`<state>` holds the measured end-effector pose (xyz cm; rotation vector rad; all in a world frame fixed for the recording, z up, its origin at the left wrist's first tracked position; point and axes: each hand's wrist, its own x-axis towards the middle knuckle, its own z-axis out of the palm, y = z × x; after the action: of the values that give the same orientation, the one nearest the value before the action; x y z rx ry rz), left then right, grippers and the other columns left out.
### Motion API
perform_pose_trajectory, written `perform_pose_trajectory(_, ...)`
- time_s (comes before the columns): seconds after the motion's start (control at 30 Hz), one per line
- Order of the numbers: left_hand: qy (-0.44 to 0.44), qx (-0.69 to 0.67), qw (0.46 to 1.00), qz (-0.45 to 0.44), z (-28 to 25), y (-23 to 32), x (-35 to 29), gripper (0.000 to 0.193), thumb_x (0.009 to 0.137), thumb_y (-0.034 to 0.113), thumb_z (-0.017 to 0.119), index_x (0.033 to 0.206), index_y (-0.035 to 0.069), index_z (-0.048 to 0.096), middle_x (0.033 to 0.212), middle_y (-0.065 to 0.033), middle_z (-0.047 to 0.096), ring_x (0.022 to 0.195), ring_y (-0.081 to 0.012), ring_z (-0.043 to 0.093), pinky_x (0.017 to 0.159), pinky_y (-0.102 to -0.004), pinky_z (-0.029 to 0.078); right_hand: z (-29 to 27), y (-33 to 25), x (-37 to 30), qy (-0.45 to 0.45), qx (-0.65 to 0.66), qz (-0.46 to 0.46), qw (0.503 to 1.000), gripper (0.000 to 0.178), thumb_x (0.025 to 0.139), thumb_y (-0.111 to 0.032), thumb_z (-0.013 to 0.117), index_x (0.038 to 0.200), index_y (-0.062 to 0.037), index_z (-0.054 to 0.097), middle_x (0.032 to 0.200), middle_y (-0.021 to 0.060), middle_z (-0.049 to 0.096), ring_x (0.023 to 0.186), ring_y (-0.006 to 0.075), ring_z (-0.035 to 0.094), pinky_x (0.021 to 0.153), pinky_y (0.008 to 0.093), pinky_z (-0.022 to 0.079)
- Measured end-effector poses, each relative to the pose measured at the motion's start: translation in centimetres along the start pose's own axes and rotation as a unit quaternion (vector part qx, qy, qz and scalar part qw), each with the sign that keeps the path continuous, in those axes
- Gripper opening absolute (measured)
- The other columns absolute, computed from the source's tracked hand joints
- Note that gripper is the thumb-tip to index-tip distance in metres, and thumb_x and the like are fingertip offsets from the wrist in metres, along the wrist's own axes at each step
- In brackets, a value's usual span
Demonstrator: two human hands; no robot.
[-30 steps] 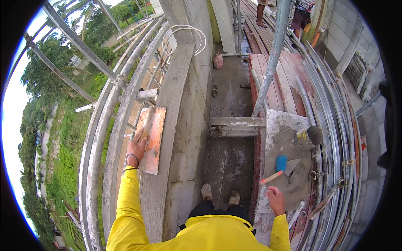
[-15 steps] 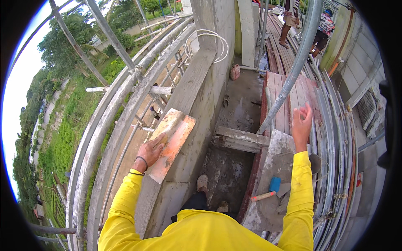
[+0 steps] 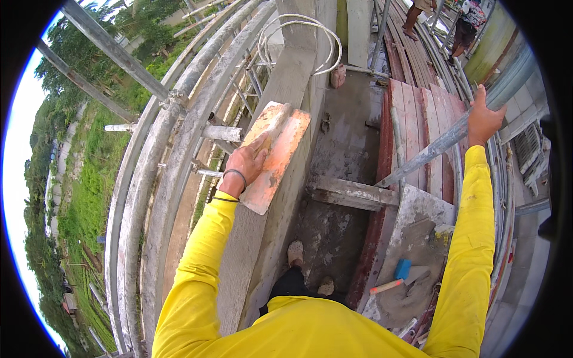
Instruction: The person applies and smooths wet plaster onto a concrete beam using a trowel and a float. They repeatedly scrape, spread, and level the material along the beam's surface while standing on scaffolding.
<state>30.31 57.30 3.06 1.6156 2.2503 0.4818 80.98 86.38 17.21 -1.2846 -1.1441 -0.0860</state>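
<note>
My left hand (image 3: 245, 166) is closed on the raised grip of a flat rectangular plastering float (image 3: 285, 160), its face smeared orange and grey. The float lies over the top of a long concrete wall ledge (image 3: 239, 268). Off to the right, my right hand (image 3: 486, 119) is wrapped round a slanting metal scaffold pole (image 3: 431, 154). Below that arm, a mortar-covered board (image 3: 391, 232) carries wet grey mortar, a blue block (image 3: 403, 268) and a trowel with an orange-ended handle (image 3: 387, 286).
Scaffold pipes (image 3: 161, 179) run along the left, with greenery beyond. A timber beam (image 3: 349, 194) crosses the walkway past my feet. Reddish planks (image 3: 418, 125) extend ahead on the right, where two people stand far off. A white cable coil (image 3: 322, 48) hangs at a column.
My right hand has moved up and right and closed round the scaffold pole. The float and left hand now lie farther along the ledge. The whole view has shifted.
</note>
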Motion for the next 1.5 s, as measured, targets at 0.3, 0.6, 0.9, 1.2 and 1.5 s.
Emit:
perform_pose_trajectory(0.3,0.120,-0.029,0.992,-0.029,-0.2,1.0,11.5,0.058,0.103,0.034,0.060,0.160,0.021,0.054,0.128,-0.0318,0.071,0.119,-0.0496,0.069,0.104,-0.0526,0.055,1.0,1.1,-0.1,0.051,-0.005,-0.058,0.997,0.064,0.087,-0.047,0.089,0.117,0.0056,0.068,0.100,0.0205,0.080,0.093,0.0354,0.079,0.088,0.0437,0.060)
perform_pose_trajectory(0.6,0.081,-0.007,0.996,-0.024,2.3,1.4,1.2,0.060,0.105,0.033,0.063,0.163,0.027,0.051,0.129,-0.0307,0.072,0.119,-0.0483,0.070,0.103,-0.0513,0.056,0.0,0.9,-0.1,0.055,-0.016,-0.054,0.997,0.065,0.088,-0.046,0.089,0.123,0.0048,0.068,0.107,0.0201,0.079,0.097,0.0369,0.078,0.089,0.0449,0.059)
perform_pose_trajectory(0.9,0.077,0.018,0.994,-0.071,0.7,0.3,9.4,0.060,0.103,0.034,0.058,0.160,0.017,0.052,0.129,-0.0346,0.069,0.120,-0.0513,0.067,0.105,-0.0526,0.053,1.1,-0.8,-0.7,-0.017,0.066,-0.026,0.997,0.060,0.091,-0.037,0.088,0.122,0.0077,0.063,0.099,0.0179,0.078,0.072,0.0244,0.078,0.072,0.0365,0.062)
perform_pose_trajectory(1.2,0.011,-0.041,0.996,-0.081,0.5,0.5,-9.9,0.061,0.106,0.029,0.058,0.166,0.023,0.046,0.127,-0.0289,0.073,0.116,-0.0480,0.070,0.103,-0.0530,0.055,-0.1,-0.2,-0.4,0.006,0.033,0.009,0.999,0.072,0.094,-0.034,0.086,0.137,0.0142,0.053,0.106,0.0221,0.075,0.074,0.0252,0.076,0.067,0.0358,0.064)
perform_pose_trajectory(1.5,0.086,-0.031,0.993,-0.079,1.8,1.4,11.8,0.055,0.102,0.032,0.057,0.156,0.021,0.058,0.130,-0.0211,0.075,0.120,-0.0427,0.071,0.104,-0.0514,0.056,0.4,-1.0,-0.6,-0.027,0.010,-0.017,0.999,0.095,0.096,-0.039,0.084,0.152,0.0198,0.035,0.112,0.0257,0.075,0.080,0.0299,0.079,0.072,0.0382,0.064)
